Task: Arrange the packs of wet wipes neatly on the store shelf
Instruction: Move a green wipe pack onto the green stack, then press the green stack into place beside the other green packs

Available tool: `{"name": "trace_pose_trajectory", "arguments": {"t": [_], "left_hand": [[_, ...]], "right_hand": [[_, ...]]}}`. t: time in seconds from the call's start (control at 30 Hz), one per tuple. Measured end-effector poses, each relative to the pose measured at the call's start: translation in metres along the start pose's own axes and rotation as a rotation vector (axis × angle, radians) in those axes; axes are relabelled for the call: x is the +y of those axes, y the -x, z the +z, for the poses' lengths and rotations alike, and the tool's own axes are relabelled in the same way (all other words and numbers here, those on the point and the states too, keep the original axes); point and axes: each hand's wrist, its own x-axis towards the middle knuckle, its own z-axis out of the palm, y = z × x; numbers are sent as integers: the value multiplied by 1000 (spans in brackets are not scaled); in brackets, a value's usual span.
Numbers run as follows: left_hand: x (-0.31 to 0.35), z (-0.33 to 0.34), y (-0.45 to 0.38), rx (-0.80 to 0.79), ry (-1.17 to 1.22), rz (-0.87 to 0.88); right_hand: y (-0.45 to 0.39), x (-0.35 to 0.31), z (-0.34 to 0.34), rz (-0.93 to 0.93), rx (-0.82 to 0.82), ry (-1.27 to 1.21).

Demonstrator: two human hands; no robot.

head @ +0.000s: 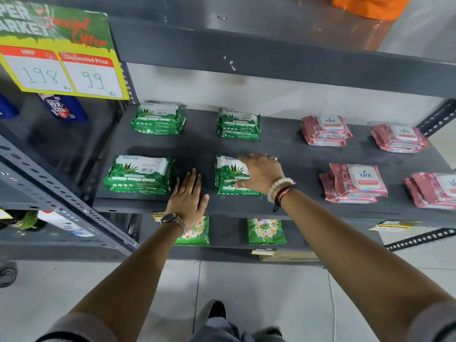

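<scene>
On the dark grey shelf [296, 154] lie green Origami wet-wipe packs in small stacks: back left [158, 118], back middle [238, 124], front left [140, 175] and front middle [228, 176]. Pink Kara packs sit to the right: back [325, 130], far back right [401, 138], front [355, 183] and at the right edge [434, 190]. My right hand [262, 172] rests on the right side of the front middle green stack, fingers wrapped over it. My left hand [188, 198] lies flat and open on the bare shelf between the two front green stacks, touching no pack.
A yellow and green price sign [59, 53] hangs at the upper left on the neighbouring rack. Below the shelf, green detergent bags [265, 230] stand on a lower shelf. An orange bag [367, 6] sits on the top shelf. Perforated metal uprights [74, 201] frame the racks.
</scene>
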Motion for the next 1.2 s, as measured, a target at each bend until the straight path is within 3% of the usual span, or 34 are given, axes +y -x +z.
{"name": "trace_pose_trajectory", "arguments": {"t": [0.17,0.3,0.43,0.6,0.8,0.93,1.2], "left_hand": [[-2,-1,2,10,80,-5],[13,-22,-1,213,319,-64],[59,-47,-23,334,331,-8],[124,-42,-55,219,160,40],[135,-29,-78,132,-3,-16],[130,-25,-79,124,-4,-25],[128,-21,-77,131,5,-7]], "right_hand": [[4,-1,4,-10,19,17],[6,11,5,-37,-14,-1],[26,55,3,-9,127,-79],[58,157,8,218,256,-173],[70,251,13,365,231,-230],[69,266,24,361,154,-218],[65,267,40,370,226,-284]]}}
